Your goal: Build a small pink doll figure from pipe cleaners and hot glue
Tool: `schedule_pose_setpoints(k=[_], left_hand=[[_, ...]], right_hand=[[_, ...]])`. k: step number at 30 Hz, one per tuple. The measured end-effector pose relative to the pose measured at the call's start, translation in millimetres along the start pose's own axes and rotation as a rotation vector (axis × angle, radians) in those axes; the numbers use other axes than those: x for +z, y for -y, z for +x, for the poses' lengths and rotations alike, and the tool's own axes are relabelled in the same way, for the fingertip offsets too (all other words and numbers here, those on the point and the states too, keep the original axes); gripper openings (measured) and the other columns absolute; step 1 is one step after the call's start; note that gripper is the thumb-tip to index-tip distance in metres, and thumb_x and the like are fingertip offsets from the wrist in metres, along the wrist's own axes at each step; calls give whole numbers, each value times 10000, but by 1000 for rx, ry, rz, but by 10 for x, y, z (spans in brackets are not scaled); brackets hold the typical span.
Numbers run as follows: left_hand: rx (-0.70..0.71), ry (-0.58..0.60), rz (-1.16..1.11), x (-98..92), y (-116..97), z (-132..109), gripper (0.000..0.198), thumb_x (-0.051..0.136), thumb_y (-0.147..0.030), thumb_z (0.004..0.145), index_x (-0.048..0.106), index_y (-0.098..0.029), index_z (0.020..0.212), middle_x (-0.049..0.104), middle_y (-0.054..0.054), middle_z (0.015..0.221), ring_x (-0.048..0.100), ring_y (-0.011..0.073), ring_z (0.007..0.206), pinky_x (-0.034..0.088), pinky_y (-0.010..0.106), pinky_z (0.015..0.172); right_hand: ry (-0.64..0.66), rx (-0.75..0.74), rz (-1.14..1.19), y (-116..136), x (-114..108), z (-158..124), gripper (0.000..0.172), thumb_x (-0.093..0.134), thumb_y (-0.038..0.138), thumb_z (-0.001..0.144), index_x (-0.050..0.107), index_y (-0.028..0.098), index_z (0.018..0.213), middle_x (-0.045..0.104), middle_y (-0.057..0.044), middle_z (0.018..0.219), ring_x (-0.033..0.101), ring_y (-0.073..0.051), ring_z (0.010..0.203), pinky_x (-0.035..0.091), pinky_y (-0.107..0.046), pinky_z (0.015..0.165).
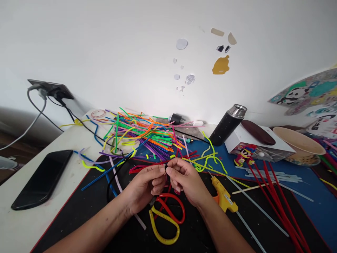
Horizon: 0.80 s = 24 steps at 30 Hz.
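Observation:
My left hand (147, 182) and my right hand (185, 179) meet above the dark mat, thumbs and forefingers pinched together. Between the fingertips is a small black piece (166, 167), mostly covered, so its kind does not show. Thin red strands hang down behind the hands. Right below them lies a pair of scissors with one red and one yellow handle (165, 239); the blades are hidden under my hands. A yellow hot glue gun (223, 195) rests to the right of my right hand, its nozzle pointing away from me.
A heap of coloured pipe cleaners (147, 131) lies behind the hands. At left is a black phone (43, 179). On the right are a black flask (226, 126), a white box (237, 137), a small figure (245, 155), glue sticks (276, 174), red pipe cleaners (279, 203) and a bowl (300, 142).

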<state>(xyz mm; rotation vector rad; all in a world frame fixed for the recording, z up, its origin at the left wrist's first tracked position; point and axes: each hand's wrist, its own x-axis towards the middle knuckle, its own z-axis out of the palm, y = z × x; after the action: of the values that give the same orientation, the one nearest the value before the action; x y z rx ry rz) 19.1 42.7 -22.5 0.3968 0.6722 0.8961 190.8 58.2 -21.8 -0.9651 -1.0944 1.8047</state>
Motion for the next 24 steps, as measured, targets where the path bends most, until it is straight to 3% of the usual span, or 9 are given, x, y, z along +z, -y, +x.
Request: schedule_pose_setpoints(k=[24], left_hand=[[-43,30,-17,1,-8,-20,456,925,-356,747,529,-162,629,341,-95,520,253,43,460,233,198,450]], right_hand=[[3,22,22,23,24,-9,370,875,468,817,643,190,892,496,101,582,381,-51,431,289,-182,394]])
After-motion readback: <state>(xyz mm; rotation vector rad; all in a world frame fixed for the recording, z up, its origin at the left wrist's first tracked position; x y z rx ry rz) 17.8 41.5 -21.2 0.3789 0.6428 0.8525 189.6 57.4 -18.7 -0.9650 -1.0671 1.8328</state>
